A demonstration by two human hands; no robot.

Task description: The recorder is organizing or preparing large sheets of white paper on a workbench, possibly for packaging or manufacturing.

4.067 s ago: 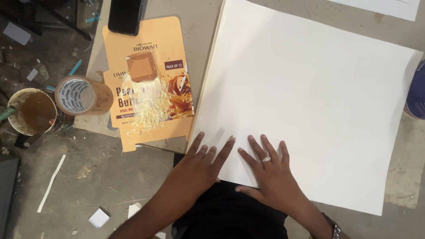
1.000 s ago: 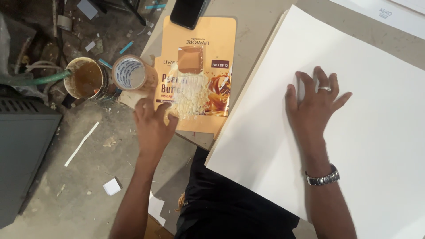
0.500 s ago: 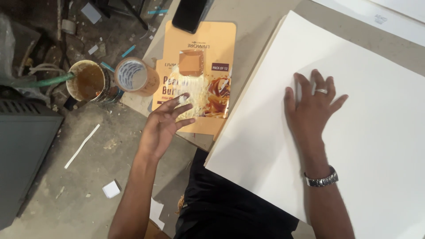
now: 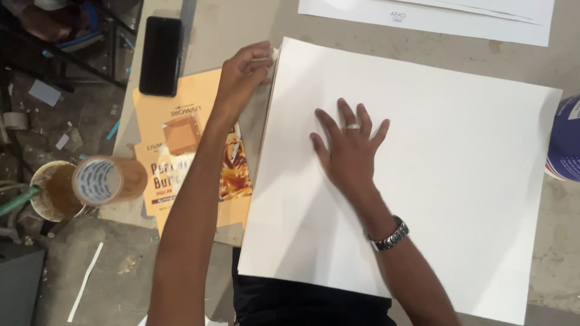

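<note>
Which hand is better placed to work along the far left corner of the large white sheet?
Probably the left hand: it is at the far left corner of the large white sheet, fingers pinched on something small and white. The right hand lies flat mid-sheet.

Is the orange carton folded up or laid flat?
Flat. The orange carton lies unfolded on the board, printed side up, with the black phone resting on its top edge.

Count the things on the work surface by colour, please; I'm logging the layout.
White: 2, the big board and the sheets above it.
Black: 1, the phone.
Orange: 1, the flattened carton.
Total: 4.
</note>
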